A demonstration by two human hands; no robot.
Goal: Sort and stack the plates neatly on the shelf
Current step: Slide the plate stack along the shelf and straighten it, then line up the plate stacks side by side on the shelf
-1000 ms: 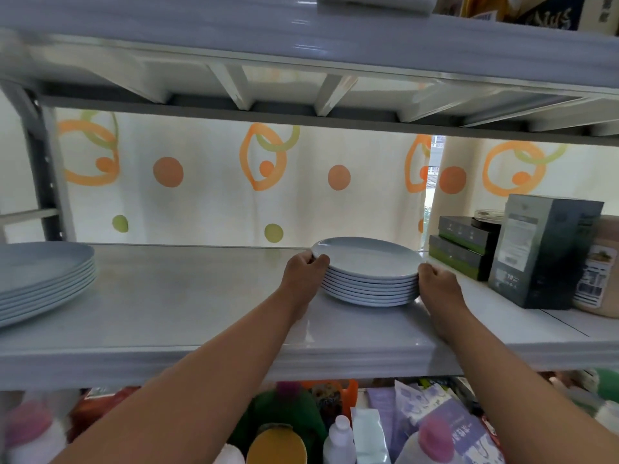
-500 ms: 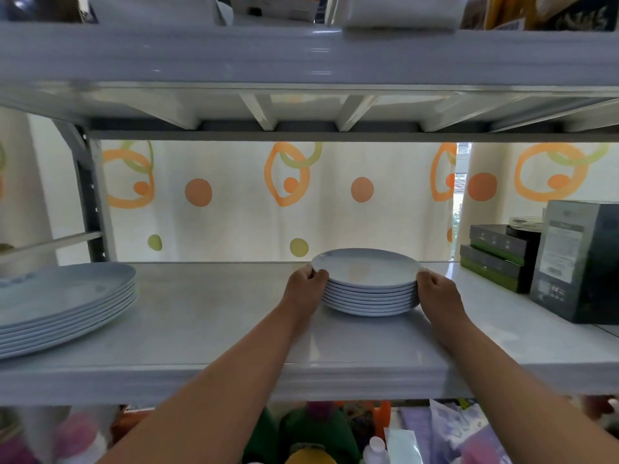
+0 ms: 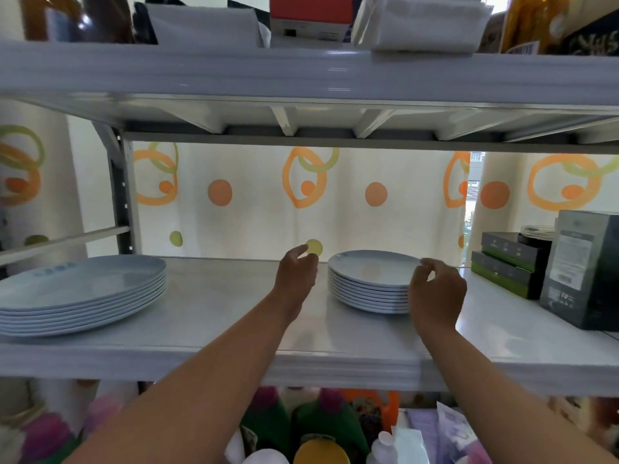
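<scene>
A stack of several small pale blue plates (image 3: 371, 279) stands on the middle of the white shelf (image 3: 214, 316). A stack of several larger pale blue plates (image 3: 80, 293) sits at the shelf's left end. My left hand (image 3: 296, 274) hovers just left of the small stack, fingers loosely curled, holding nothing and apart from the rim. My right hand (image 3: 437, 293) is in front of the stack's right edge, fingers curled and empty, covering part of that edge.
Dark boxes (image 3: 509, 262) and a tall grey box (image 3: 582, 269) stand at the shelf's right end. An upper shelf (image 3: 301, 75) hangs low overhead with boxes on it. Bottles (image 3: 321, 426) crowd the level below. A patterned curtain (image 3: 375, 195) closes the back.
Both hands have let go of the small plate stack and drawn slightly away from its sides. The stack stays on the shelf. The camera view has tilted up and shifted left.
</scene>
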